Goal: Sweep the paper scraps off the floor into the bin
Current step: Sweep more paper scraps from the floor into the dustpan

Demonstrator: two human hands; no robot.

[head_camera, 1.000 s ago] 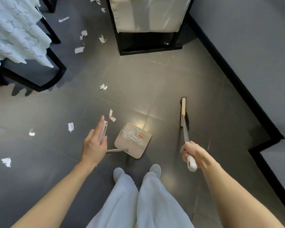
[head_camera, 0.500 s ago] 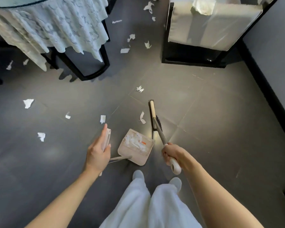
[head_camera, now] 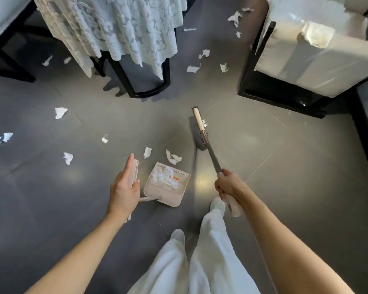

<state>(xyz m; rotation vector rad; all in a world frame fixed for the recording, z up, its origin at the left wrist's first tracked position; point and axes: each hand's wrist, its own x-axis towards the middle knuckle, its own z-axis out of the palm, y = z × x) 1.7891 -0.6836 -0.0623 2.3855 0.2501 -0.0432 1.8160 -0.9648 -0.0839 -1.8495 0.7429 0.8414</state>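
Dark tiled floor (head_camera: 285, 166). The dustpan (head_camera: 170, 198) sits on it just ahead of the person's white shoes, with its mouth facing away from them. A heap of paper scraps (head_camera: 165, 180) lies inside it.

The left hand (head_camera: 123, 187) holds the dustpan handle (head_camera: 136, 169), which stands upright at the pan's left. The forefinger lies straight along the handle and the thumb hooks round it.

The right hand (head_camera: 227, 184) is fisted round the broom (head_camera: 212, 154), right of the pan. The shaft slants forward and the broom head (head_camera: 198, 120) is on the floor beyond the pan, to the right. One small scrap (head_camera: 204, 123) touches the head's right side.

Loose scraps:
- A curled scrap (head_camera: 173, 159) and a square scrap (head_camera: 147, 152) lie just past the pan's mouth.
- More pieces (head_camera: 68, 158) are scattered well to the pan's left.
- A further cluster (head_camera: 192, 69) lies far beyond the pan, between a lace-draped table (head_camera: 115, 28) and a cushioned chair (head_camera: 317, 60).
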